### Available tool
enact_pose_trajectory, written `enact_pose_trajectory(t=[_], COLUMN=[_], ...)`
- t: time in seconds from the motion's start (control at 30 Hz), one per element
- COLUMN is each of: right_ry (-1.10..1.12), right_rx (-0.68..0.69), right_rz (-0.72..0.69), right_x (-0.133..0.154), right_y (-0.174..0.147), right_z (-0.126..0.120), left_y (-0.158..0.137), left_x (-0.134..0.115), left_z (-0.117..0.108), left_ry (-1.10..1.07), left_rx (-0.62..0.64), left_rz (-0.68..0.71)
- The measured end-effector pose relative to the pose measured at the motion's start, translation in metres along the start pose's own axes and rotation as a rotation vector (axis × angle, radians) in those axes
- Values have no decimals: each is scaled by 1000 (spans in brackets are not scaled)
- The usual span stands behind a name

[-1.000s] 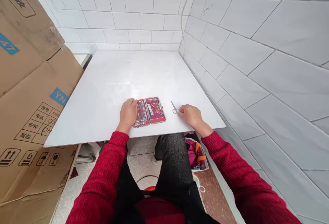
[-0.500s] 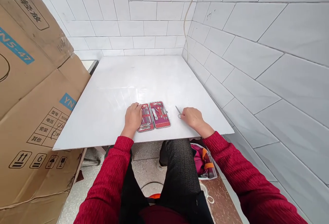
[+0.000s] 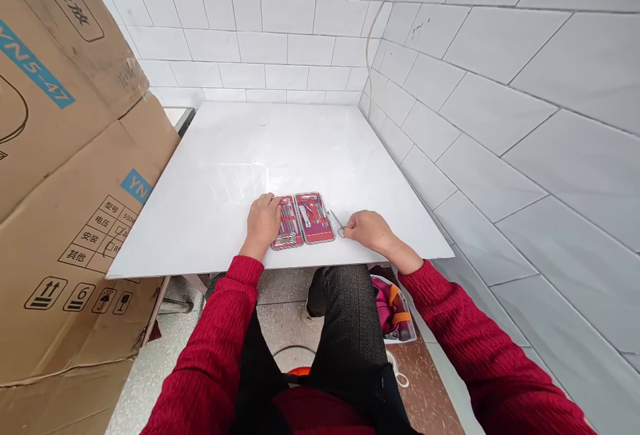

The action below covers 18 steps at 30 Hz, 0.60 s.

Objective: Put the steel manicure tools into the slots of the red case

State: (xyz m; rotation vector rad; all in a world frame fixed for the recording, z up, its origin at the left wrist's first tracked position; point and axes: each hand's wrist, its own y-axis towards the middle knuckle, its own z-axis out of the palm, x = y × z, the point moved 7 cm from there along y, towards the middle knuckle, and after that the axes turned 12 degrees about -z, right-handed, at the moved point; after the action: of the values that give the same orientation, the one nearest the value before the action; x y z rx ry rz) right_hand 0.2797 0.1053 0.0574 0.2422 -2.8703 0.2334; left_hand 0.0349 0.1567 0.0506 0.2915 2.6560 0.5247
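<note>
My right hand [image 3: 369, 228] had its fingertips pinched on the finger loops of the small scissors [image 3: 337, 220], whose blades slanted away from that hand, forward and to its left, with the tip near the edge of the manicure case [image 3: 320, 234]. I could not tell whether the scissors were raised or resting on the counter [image 3: 300, 135].

My left hand [image 3: 263, 225] lay against the outer edge of the case, fingers bent loosely over its rim; whether they gripped or only steadied it, I could not tell. The case spread flat just to the right of that hand, between it and the scissors, both red-lined halves facing up.

As for how far things had come, the case was already fully open, and metal tools sat in both halves, including nail clippers [image 3: 287, 239] close by my left hand. The scissors were the one tool I could see outside it, not set in either half. Whether a slot stood vacant was too small to make out, and the case was not shut.
</note>
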Motion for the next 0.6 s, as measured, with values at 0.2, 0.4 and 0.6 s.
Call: enact_pose_trajectory(t=[0.2,0.4,0.6], right_ry=[76,9,14], right_rx=[101,141,131], right_rz=[-50,9,35], right_x=[39,49,52], right_y=[-4,-3,2], right_z=[15,16,16], left_y=[0,0,0], left_x=[-2,-1,1], left_z=[-2,-1,1], left_ry=[4,5,0], left_rx=[7,7,-6], left_rz=[8,2,1])
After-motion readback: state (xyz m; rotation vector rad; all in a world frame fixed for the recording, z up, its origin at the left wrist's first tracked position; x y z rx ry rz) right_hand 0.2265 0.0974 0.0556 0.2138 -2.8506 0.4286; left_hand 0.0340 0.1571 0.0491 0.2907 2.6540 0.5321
